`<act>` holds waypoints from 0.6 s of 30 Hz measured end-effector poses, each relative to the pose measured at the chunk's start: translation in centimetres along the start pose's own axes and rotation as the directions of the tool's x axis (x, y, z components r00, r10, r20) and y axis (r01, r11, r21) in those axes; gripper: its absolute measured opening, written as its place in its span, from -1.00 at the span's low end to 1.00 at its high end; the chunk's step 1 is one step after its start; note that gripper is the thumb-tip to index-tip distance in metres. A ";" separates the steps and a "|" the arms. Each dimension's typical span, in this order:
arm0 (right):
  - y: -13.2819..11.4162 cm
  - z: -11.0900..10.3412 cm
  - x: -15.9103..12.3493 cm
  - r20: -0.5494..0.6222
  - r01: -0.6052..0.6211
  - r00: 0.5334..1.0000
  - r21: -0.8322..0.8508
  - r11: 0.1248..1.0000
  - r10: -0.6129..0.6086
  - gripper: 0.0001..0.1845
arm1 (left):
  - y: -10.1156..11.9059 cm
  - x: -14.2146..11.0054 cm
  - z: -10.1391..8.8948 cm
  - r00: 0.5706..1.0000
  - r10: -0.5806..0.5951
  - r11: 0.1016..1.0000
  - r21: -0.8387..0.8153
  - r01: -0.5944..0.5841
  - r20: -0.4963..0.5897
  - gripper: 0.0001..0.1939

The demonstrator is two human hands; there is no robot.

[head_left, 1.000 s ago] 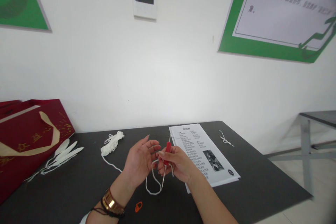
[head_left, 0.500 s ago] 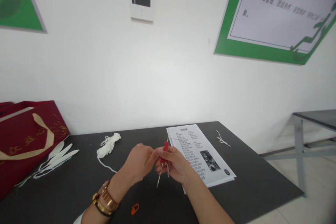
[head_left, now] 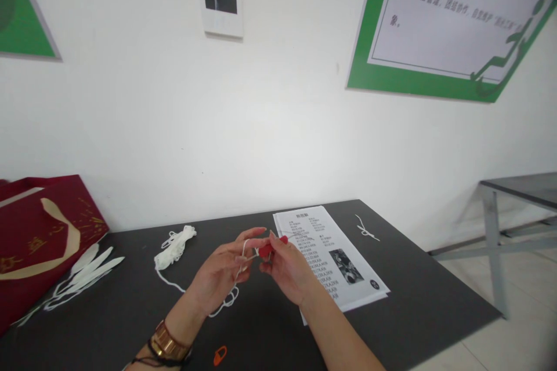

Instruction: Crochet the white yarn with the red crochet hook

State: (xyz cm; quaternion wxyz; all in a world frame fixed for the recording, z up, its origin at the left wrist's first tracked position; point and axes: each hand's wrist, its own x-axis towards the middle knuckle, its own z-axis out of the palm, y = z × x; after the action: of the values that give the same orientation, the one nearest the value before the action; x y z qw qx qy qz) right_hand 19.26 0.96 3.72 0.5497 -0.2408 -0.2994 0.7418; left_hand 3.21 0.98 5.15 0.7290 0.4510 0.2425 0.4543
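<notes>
My right hand is closed around a crochet hook with a red handle; most of its metal shaft is hidden or too thin to make out. White yarn loops over the fingers of my left hand, which are bent around it, close to the hook. Loose coils of that yarn hang below the left hand. A strand runs left to a small white yarn bundle on the black table. An orange stitch marker lies nearer to me.
Printed sheets lie under and right of my right hand. A short knotted bit of white yarn is farther right. Several white leaf-shaped pieces rest beside a dark red bag at the left. The wall rises behind the table.
My left hand has moved left and opened out from the right, with yarn now looped over its fingers. The red handle has turned from upright to nearly level. The view has shifted slightly.
</notes>
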 end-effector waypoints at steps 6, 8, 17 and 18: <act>0.3 0.0 0.1 0.011 0.038 0.999 0.055 0.998 -0.039 -0.81 | -0.2 -0.5 0.5 0.992 0.114 0.958 0.270 -0.098 -0.045 -0.52; 0.3 0.0 0.0 0.007 0.025 1.000 0.076 0.997 -0.025 -0.82 | -0.2 -0.6 0.9 0.976 0.215 0.894 0.410 -0.183 -0.032 -0.53; 0.4 -0.2 0.1 0.037 -0.174 0.985 0.149 0.974 0.170 -0.74 | -0.5 -0.8 1.4 0.873 0.486 0.671 0.657 -0.344 -0.039 -0.60; 0.4 -0.2 0.1 0.037 -0.183 0.983 0.158 0.970 0.179 -0.74 | -0.5 -0.9 1.4 0.864 0.503 0.634 0.692 -0.345 -0.029 -0.60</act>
State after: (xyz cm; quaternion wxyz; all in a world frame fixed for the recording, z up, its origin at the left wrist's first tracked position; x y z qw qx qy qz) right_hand 19.10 0.99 3.29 0.4940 -0.2135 -0.2215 0.8132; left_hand 4.05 -0.53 5.31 0.3590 0.6717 0.3535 0.5431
